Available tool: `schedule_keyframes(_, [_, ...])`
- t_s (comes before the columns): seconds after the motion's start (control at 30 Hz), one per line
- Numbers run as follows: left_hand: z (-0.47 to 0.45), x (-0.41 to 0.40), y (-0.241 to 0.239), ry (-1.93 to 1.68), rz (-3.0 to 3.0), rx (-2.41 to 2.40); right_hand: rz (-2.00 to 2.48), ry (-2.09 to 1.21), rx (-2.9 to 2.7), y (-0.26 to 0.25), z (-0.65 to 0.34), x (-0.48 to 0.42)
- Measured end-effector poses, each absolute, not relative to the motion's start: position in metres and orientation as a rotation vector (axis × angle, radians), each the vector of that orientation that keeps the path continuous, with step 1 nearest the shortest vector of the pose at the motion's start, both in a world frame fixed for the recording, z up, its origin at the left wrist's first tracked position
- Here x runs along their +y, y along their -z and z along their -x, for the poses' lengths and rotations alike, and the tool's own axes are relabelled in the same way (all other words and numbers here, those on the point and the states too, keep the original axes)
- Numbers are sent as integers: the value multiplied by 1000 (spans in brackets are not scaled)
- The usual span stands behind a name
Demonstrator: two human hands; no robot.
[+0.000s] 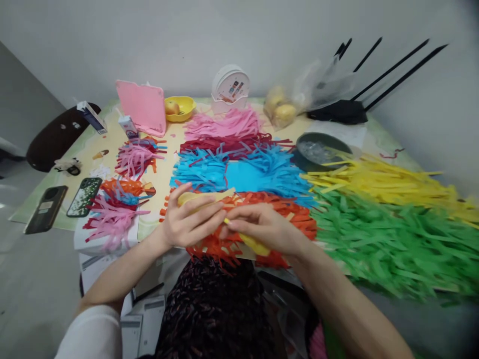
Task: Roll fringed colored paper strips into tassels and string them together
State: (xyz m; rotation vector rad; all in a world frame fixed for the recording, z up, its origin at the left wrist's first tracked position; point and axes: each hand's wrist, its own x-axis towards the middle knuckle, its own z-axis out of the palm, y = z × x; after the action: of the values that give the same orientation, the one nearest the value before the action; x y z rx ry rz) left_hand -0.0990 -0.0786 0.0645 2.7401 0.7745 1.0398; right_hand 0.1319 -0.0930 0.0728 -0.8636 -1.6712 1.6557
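My left hand [187, 219] and my right hand [264, 227] meet over the near edge of the table, both pinched on a yellow paper strip [204, 196]. The strip runs from above my left fingers, between the hands, and comes out below my right palm. Under my hands lies a pile of orange paper strips [292, 212]. Behind it sits a blue strip pile [247, 172], with dark red and pink strips [224, 124] farther back.
Green strips [392, 244] and yellow strips [392, 182] fill the right side. A dark bowl [318, 149], a bagged fruit [284, 112], a yellow bowl [179, 107] and a pink tablet case [142, 107] stand at the back. Two phones [82, 197] and small mixed strip piles [119, 199] lie left.
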Motion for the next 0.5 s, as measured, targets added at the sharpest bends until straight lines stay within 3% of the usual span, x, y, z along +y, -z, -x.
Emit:
schedule_keyframes(0.1, [98, -75, -53, -1184, -2623, 826, 889, -1766, -1428, -65, -118, -96])
schedule_keyframes(0.33, [67, -74, -47, -1521, -2087, 959, 837, -1436, -1337, -82, -101, -104])
schedule_keyframes(0.5, [52, -67, -66, -1308, -1590, 938, 870, -1307, -1366, -85, -101, -84])
